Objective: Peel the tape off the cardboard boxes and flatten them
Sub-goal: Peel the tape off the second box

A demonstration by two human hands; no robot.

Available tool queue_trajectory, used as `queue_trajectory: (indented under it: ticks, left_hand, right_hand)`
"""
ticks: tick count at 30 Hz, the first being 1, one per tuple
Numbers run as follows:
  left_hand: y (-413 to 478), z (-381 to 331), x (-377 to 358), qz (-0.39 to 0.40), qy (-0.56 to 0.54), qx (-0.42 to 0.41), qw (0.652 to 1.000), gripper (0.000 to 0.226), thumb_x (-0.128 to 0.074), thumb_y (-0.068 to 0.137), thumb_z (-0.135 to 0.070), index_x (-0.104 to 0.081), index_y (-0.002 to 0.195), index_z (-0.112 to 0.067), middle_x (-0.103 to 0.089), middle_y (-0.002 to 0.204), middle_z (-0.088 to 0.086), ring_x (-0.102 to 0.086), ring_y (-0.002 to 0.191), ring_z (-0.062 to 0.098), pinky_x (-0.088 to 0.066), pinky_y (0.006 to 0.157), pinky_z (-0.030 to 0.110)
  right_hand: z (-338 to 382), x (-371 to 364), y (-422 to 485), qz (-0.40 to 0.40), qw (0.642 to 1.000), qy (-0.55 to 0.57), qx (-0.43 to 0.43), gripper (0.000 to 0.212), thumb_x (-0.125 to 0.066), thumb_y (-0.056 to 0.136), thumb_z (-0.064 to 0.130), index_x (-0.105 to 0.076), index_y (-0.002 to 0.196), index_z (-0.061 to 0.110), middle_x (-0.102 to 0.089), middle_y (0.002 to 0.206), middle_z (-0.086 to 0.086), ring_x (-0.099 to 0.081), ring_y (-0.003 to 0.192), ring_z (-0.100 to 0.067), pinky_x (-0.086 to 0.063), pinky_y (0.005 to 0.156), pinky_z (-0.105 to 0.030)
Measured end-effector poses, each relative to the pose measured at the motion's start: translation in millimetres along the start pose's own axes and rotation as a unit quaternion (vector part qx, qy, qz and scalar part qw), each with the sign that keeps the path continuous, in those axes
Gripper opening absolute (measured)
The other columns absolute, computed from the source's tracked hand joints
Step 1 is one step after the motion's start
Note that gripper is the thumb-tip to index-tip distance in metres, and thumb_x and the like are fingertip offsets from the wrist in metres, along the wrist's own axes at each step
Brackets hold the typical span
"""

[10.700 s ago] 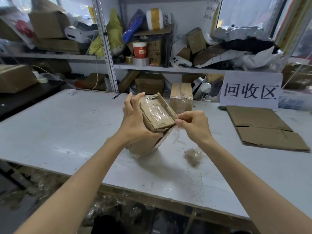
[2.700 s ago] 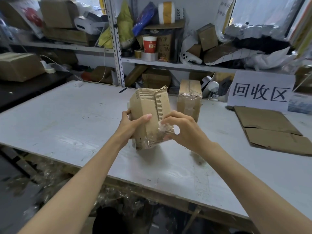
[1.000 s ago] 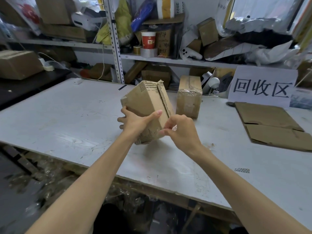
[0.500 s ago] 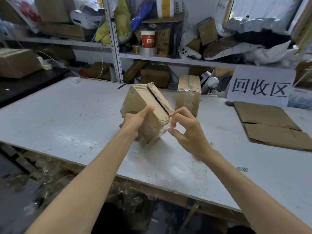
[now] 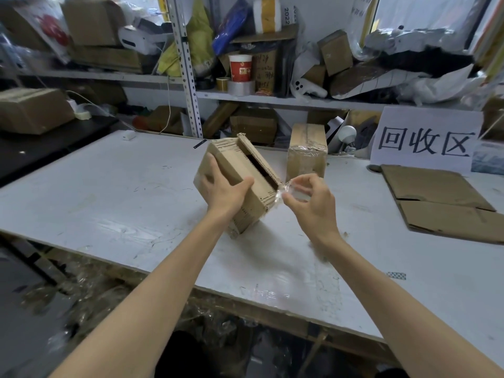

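Note:
A small brown cardboard box is tilted above the white table, with one lower corner near the tabletop. My left hand grips its near side, thumb across the top face. One flap stands slightly lifted, showing a dark gap. My right hand pinches a strip of clear tape that still clings to the box's right corner. A second, taped cardboard box stands upright behind.
Flattened cardboard pieces lie at the right, below a white paper sign. Cluttered metal shelves run along the far edge. A small tape scrap lies near the front right. Crumpled plastic lies under the table's front edge.
My right hand has pulled away to the right, drawing the clear tape off the box's corner. The box has tilted further and its flap has lifted open a little.

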State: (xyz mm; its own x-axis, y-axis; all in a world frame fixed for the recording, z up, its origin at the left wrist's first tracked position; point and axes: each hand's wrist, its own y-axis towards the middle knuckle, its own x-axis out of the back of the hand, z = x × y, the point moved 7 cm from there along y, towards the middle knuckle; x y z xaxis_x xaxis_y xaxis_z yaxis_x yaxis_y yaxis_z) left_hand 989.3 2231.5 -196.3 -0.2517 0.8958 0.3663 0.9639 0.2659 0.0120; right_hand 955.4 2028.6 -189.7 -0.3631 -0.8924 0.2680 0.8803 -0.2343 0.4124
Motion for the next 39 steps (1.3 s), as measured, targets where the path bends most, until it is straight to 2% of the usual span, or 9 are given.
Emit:
queue_trajectory:
  ticks: [3,7,12,16,19,22,26,30,39]
  left_hand:
    - [-1.9,-10.8,-1.0,-0.013,0.037,-0.007,0.999,0.102,-0.065,0.091,-0.035,0.015,0.155,-0.032,-0.001,0.16,0.014,-0.025,0.141,0.034,-0.034,0.11,0.045]
    - [-5.7,-8.8,-6.1,-0.014,0.037,0.048,0.998,0.133,-0.076,0.074,-0.058,0.024,0.152,-0.017,-0.002,0.162,0.016,-0.019,0.146,0.034,-0.028,0.114,0.046]
    - [11.3,1.4,-0.2,0.004,0.04,0.026,0.999,0.115,-0.091,0.061,-0.044,-0.021,0.146,-0.013,-0.037,0.146,0.012,-0.038,0.134,0.027,-0.038,0.105,0.039]
    - [20.7,0.3,-6.0,0.058,0.048,-0.003,0.997,0.104,-0.093,0.059,-0.041,-0.032,0.14,-0.016,-0.045,0.141,0.006,-0.041,0.131,0.025,-0.04,0.108,0.046]
    - [21.7,1.1,-11.0,0.058,0.049,-0.016,0.997,0.105,-0.092,0.06,-0.042,-0.03,0.142,-0.02,-0.042,0.142,0.005,-0.041,0.131,0.024,-0.04,0.108,0.046]
    - [22.2,4.7,-7.8,0.058,0.042,-0.023,0.997,0.103,-0.091,0.062,-0.042,-0.03,0.142,-0.021,-0.042,0.142,0.004,-0.039,0.132,0.023,-0.039,0.109,0.047]
    - [21.5,6.6,-7.7,0.069,0.036,-0.042,0.996,0.101,-0.091,0.061,-0.043,-0.033,0.14,-0.022,-0.045,0.14,0.001,-0.04,0.13,0.022,-0.04,0.108,0.049]
    - [16.0,3.1,-11.7,0.074,0.044,-0.062,0.994,0.1,-0.092,0.058,-0.044,-0.034,0.137,-0.023,-0.045,0.138,0.001,-0.042,0.129,0.022,-0.042,0.106,0.048]
    - [11.4,-1.0,-12.6,0.109,0.045,-0.055,0.991,0.105,-0.089,0.039,-0.057,-0.041,0.128,-0.029,-0.05,0.132,-0.001,-0.049,0.121,0.022,-0.046,0.103,0.047]
  right_hand:
    - [-0.8,-11.1,5.2,0.039,0.998,-0.04,-0.023,0.037,-0.079,0.076,0.031,-0.066,0.106,0.013,-0.063,0.103,-0.005,-0.065,0.084,-0.012,-0.055,0.072,-0.018]
    - [14.8,-25.5,3.0,0.098,0.991,-0.079,0.033,0.026,-0.076,0.077,0.008,-0.073,0.102,0.013,-0.07,0.083,-0.008,-0.064,0.069,-0.012,-0.052,0.064,-0.015]
    - [21.6,-19.0,5.7,0.203,0.978,-0.022,0.05,0.02,-0.075,0.076,0.0,-0.075,0.094,0.011,-0.074,0.083,-0.007,-0.07,0.074,-0.019,-0.059,0.07,-0.03]
    - [8.7,12.0,21.0,0.126,0.991,-0.054,0.0,0.035,-0.08,0.068,-0.001,-0.069,0.1,0.009,-0.072,0.089,-0.005,-0.07,0.079,-0.022,-0.06,0.073,-0.031]
    - [13.3,15.3,17.5,0.073,0.991,-0.105,0.028,0.038,-0.082,0.072,0.011,-0.07,0.108,0.012,-0.069,0.086,0.0,-0.066,0.076,-0.013,-0.053,0.071,-0.014]
    - [20.7,11.1,13.7,0.031,0.977,-0.194,0.077,0.031,-0.075,0.081,0.017,-0.071,0.11,0.008,-0.06,0.084,-0.006,-0.058,0.075,-0.019,-0.049,0.077,-0.026]
    - [23.9,-5.4,9.1,0.066,0.962,-0.238,0.114,0.024,-0.061,0.092,0.018,-0.07,0.101,-0.003,-0.052,0.085,-0.01,-0.053,0.077,-0.023,-0.047,0.079,-0.034]
    - [20.7,-9.7,10.3,0.125,0.963,-0.223,0.085,0.04,-0.079,0.075,0.035,-0.071,0.097,0.002,-0.048,0.088,-0.006,-0.05,0.077,-0.018,-0.043,0.072,-0.026]
    - [13.9,15.2,23.1,0.068,0.969,-0.219,0.091,0.012,-0.075,0.081,0.013,-0.075,0.089,0.005,-0.052,0.082,-0.003,-0.049,0.067,-0.011,-0.043,0.066,-0.017]
